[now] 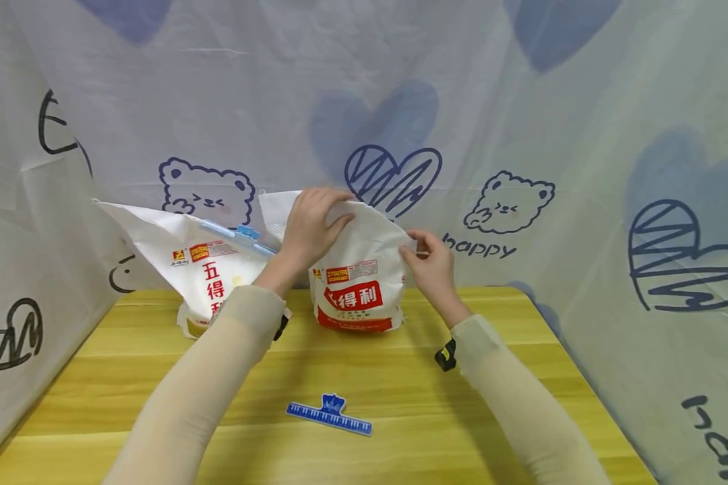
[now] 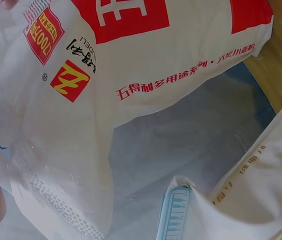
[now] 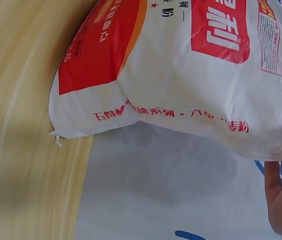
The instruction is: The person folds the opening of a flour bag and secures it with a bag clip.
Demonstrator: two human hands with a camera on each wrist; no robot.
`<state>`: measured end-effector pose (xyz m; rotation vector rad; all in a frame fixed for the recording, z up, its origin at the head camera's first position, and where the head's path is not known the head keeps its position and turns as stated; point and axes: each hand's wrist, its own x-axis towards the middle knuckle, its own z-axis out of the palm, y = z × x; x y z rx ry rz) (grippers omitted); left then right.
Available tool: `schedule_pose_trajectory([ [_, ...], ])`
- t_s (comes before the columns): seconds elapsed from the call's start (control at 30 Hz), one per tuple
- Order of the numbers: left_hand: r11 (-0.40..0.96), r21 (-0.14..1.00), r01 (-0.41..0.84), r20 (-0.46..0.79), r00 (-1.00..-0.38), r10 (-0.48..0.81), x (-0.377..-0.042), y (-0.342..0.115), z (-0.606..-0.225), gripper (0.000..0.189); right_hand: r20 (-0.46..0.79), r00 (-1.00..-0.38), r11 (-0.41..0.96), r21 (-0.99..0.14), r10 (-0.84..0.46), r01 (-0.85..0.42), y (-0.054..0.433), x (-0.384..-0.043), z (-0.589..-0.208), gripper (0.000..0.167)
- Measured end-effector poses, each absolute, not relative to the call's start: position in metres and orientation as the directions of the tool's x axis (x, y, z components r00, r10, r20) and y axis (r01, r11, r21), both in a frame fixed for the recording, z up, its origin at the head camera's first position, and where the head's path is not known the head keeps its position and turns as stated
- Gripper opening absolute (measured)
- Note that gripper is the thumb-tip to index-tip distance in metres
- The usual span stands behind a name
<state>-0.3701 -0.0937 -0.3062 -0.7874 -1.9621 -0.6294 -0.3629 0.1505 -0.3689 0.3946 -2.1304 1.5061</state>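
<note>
A white flour bag (image 1: 358, 269) with red print stands upright on the table, its top part loose and flattened. My left hand (image 1: 315, 225) grips the bag's top edge, thumb on the front and fingers over the back. At the upper right edge, my right hand (image 1: 432, 264) pinches the bag between thumb and fingers; in the right wrist view, the thumb lies on one face of the bag (image 3: 171, 85) and the fingers (image 3: 273, 182) behind the other. The left wrist view shows the bag's side (image 2: 81, 135) with only a bit of my left hand at its edge.
Left of it leans a second flour bag (image 1: 200, 269), its top folded under a light blue piano-key clip (image 1: 236, 237). A dark blue piano-key clip (image 1: 329, 414) lies on the wooden table (image 1: 400, 404) in front. Printed cloth (image 1: 491, 121) hangs behind and at the sides.
</note>
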Motion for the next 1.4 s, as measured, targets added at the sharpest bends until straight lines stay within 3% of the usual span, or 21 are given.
schedule_pose_trajectory([
  [0.13,0.655,0.092,0.750,0.895,-0.350,0.275,-0.367,-0.095,-0.309,0.023,0.581,-0.811,0.382,-0.766,0.067,-0.517,0.149,-0.361,-0.371,0.018],
  [0.37,0.658,0.061,0.750,0.896,-0.332,0.295,-0.363,-0.101,-0.312,0.014,0.609,-0.791,0.406,-0.739,0.063,-0.537,0.148,-0.358,-0.373,0.009],
  [0.7,0.630,0.040,0.775,0.863,-0.344,0.369,-0.360,-0.111,-0.311,0.018,0.540,-0.838,0.323,-0.783,-0.071,-0.532,0.153,-0.359,-0.381,0.013],
  [0.8,0.634,0.053,0.771,0.827,-0.389,0.405,-0.358,-0.113,-0.309,0.018,0.494,-0.859,0.315,-0.800,-0.137,-0.510,0.155,-0.358,-0.385,0.019],
  [1.03,0.729,0.121,0.674,0.665,-0.600,0.444,-0.350,-0.116,-0.302,0.015,0.497,-0.847,0.285,-0.798,-0.188,-0.532,0.154,-0.355,-0.391,0.026],
  [1.4,0.738,0.212,0.641,0.579,-0.690,0.434,-0.351,-0.116,-0.300,0.058,0.538,-0.838,0.304,-0.787,-0.090,-0.537,0.145,-0.356,-0.398,0.022],
])
